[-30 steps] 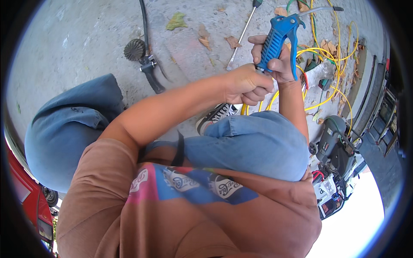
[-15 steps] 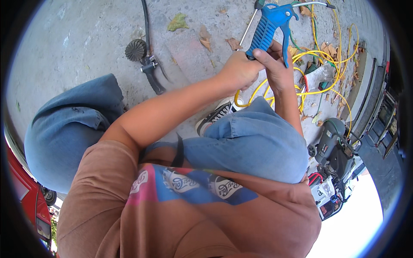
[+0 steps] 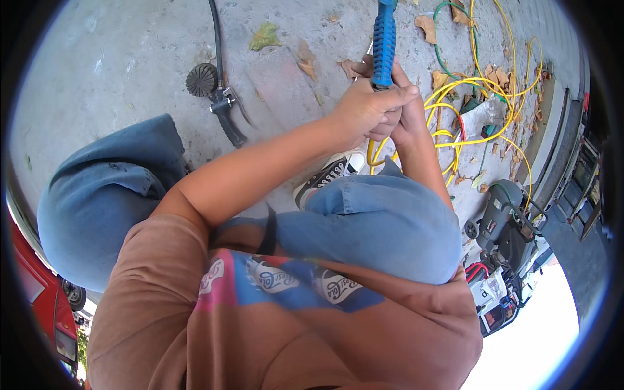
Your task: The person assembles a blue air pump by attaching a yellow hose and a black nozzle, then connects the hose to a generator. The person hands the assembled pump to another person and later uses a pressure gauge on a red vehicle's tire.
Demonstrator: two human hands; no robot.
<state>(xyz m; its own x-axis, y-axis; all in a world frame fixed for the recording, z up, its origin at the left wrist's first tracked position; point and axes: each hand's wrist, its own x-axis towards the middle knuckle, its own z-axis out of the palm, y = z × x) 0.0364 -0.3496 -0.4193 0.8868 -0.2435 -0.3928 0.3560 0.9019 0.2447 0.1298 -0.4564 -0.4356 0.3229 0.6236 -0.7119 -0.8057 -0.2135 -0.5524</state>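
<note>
A blue air blow gun [image 3: 384,49] stands nearly edge-on, its ribbed handle toward me and its top cut off by the upper edge. My left hand [image 3: 372,112] is closed round the base of the handle, where a yellow air hose [image 3: 372,155] comes out below the fist. The fitting between them is mostly hidden by my fingers. Behind the handle, my right hand [image 3: 409,107] wraps the gun from the right, and several of its fingers are hidden. Part of a thin metal rod [image 3: 370,47] shows just left of the gun.
On the concrete to the left lies a black trigger-handled tool [image 3: 227,120] with a hose and a round ribbed head [image 3: 202,79]. Yellow hose coils [image 3: 455,88], a green hose [image 3: 442,55] and dry leaves [image 3: 426,27] lie right. A grey wheeled machine [image 3: 500,208] stands beyond my knee.
The blow gun has turned from side-on to nearly edge-on, and its trigger and nozzle no longer show clearly. Both hands have shifted slightly toward me, still on the gun.
</note>
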